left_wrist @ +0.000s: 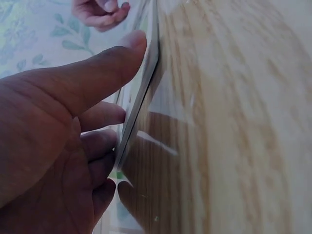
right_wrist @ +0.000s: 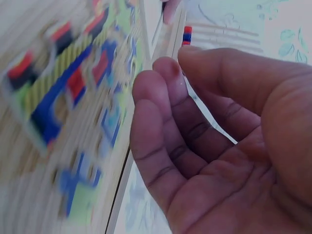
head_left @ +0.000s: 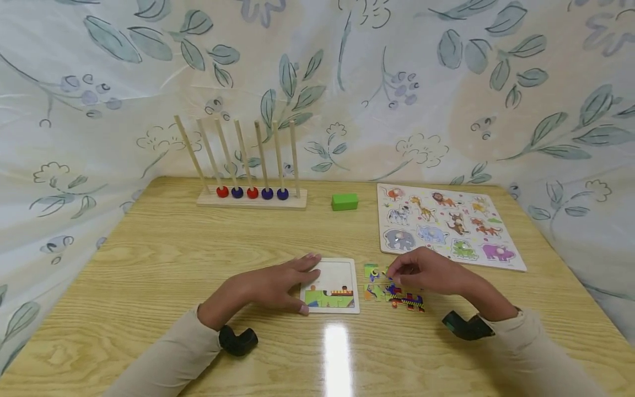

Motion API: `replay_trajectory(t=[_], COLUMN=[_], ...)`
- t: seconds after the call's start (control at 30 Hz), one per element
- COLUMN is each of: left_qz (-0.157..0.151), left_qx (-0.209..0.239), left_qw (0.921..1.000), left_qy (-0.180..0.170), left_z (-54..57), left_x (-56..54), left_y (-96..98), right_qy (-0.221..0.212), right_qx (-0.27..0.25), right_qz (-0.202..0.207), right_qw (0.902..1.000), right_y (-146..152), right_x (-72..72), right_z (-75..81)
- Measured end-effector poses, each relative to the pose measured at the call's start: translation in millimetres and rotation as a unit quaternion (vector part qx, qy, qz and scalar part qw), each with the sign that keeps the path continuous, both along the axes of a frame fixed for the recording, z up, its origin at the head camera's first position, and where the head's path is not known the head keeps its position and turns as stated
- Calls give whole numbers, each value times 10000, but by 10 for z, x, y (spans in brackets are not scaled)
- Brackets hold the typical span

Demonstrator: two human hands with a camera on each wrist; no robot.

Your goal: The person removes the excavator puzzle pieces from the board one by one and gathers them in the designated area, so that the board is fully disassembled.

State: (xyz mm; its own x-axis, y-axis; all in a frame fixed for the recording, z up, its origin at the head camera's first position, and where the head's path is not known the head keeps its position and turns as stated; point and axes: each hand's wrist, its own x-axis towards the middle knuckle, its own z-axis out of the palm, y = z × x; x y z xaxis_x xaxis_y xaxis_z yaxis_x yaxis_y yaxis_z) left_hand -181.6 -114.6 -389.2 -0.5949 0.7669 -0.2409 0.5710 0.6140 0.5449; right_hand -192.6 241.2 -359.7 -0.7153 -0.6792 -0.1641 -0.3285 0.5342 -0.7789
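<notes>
Here's the left hand (head_left: 278,282), fingers spread and reaching over the left edge of a square white puzzle tray (head_left: 337,275), thumb at its near corner. The right hand (head_left: 436,273) hovers over colourful loose puzzle pieces (head_left: 409,300) just right of that tray, fingers bent, thumb close to the fingertips; whether it pinches a piece, I can't tell.

Counting now: one tray, with a row of fitted pieces (head_left: 329,298) along its near side. Behind, one pale wooden rack (head_left: 250,202) with seven rods, two red beads (head_left: 222,192) and three blue beads (head_left: 267,193). One green rectangular block (head_left: 344,202), one white animal puzzle board (head_left: 448,215).

The right hand covers some loose pieces, so no firm count there; they blur in the right wrist view. The left wrist view catches the tray nearly edge-on, the right hand cut off up top.
</notes>
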Motion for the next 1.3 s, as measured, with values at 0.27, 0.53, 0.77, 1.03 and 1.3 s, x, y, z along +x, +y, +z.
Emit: replay_trajectory(t=[0.27, 0.53, 0.77, 1.03, 1.3], left_qz=[-15, 225, 184, -37, -65], left_qx=[101, -14, -52, 50, 42], left_qw=[9999, 9997, 9998, 10000, 10000], left_qy=[-110, -92, -32, 12, 4], left_z=[15, 40, 53, 40, 62], left_x=[-1, 8, 10, -6, -10], left_y=[-5, 16, 30, 24, 22], right_qy=[-103, 130, -10, -273, -349], right_qx=[-521, -513, -566, -759, -575], right_qz=[406, 671, 698, 840, 746], right_qw=[9978, 9963, 9960, 9932, 9949], right_y=[-291, -577, -781, -958, -1087], right_x=[20, 23, 37, 8, -13], right_z=[-19, -45, -51, -112, -101])
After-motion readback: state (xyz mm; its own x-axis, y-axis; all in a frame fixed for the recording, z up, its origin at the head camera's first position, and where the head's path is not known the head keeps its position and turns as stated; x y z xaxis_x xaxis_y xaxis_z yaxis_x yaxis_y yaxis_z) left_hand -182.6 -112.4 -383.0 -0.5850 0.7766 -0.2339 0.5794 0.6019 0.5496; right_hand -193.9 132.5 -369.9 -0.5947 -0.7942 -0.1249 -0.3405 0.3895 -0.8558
